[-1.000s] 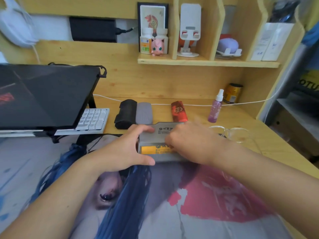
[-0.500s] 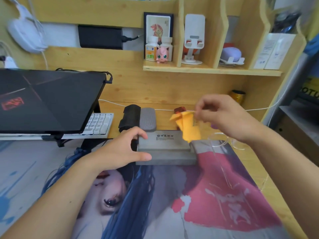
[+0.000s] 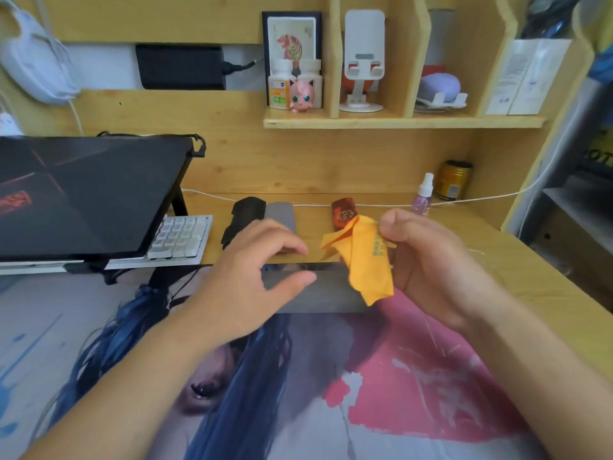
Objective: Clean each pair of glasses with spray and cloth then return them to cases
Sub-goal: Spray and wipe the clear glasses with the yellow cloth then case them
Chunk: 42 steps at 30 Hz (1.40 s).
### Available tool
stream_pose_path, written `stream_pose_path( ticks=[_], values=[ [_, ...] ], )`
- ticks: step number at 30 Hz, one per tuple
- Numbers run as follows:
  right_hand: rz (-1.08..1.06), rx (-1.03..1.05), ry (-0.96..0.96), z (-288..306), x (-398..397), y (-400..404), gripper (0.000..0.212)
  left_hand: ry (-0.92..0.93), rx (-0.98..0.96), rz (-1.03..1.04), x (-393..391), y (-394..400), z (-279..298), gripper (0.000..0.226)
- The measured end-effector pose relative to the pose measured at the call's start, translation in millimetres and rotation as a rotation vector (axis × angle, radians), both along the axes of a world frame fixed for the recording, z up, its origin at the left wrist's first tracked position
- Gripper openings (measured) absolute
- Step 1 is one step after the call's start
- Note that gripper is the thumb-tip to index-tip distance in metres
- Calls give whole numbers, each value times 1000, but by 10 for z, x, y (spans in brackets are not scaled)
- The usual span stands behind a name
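Cloth (image 3: 366, 260), orange: pinched by right hand (image 3: 428, 260), hanging over grey case (image 3: 318, 287) lying crosswise on desk (image 3: 517, 260). Left hand (image 3: 252, 277) loosely spread, hovering at case's left end. Spray bottle (image 3: 423, 195) beyond right hand (nearer that hand). Glasses not discernible.

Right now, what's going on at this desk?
A person is partway through cleaning glasses. The right hand pinches an orange cleaning cloth, which hangs over a grey glasses case on the desk mat. The left hand hovers at the case's left end, fingers curled with nothing in them. A purple spray bottle stands untouched at the back, near a red case and a black and grey case.
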State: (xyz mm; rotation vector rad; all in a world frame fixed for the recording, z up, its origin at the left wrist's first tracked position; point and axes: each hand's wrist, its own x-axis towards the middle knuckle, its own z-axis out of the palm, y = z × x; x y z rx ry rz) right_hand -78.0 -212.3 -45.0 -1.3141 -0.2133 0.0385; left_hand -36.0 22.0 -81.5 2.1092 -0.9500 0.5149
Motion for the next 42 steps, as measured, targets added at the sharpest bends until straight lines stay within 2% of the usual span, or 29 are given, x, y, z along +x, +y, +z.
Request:
stream_pose_path(
  ticks=[2, 4, 11, 13, 18, 20, 22, 23, 25, 27, 29, 33, 36, 39, 42],
  values=[
    [40, 4, 39, -18, -24, 70, 25, -91, -86, -30, -108, -133, 12, 27],
    [87, -2, 68, -32, -50, 113, 22, -94, -129, -56, -177, -203, -3, 32],
    [180, -73, 136, -70, -84, 140, 8, 125, -260, -115, -215, -161, 55, 32],
    [200, -105, 156, -53, -103, 154, 19, 177, -218, -100, -215, -158, 64, 34],
    [287, -162, 213, -15, -138, 158, 26, 289, -206, -40, -221, -155, 82, 20],
    [195, -276, 190, -76, -117, 166, 23, 409, -230, -41, -233, -149, 140, 21],
    [-8, -470, -16, -154, -89, 168, 19, 565, -215, -26, -233, -141, 199, 18],
    [-78, -546, -133, -168, -85, 170, 24, 635, -186, -7, -227, -123, 217, 16],
    [0, -598, -229, -190, -103, 178, 39, 793, -131, -14, -232, -85, 250, 18],
    [187, -598, -173, -238, -149, 218, 47, 987, -129, -93, -252, -65, 272, 20],
    [265, -627, -148, -312, -171, 281, 45, 1106, -125, -143, -262, -31, 290, 24],
    [250, -569, -130, -252, -151, 237, 22, 1150, -118, -326, -178, 112, 303, 27],
    [381, -531, 8, -148, -148, 88, 21, 1179, -122, -441, -101, 247, 309, 20],
    [427, -654, 72, -186, -126, 63, 20, 1130, -16, -430, -44, 297, 266, 15],
    [374, -749, 75, -259, -89, 63, 19, 1120, -10, -398, -18, 284, 227, 13]
  ],
)
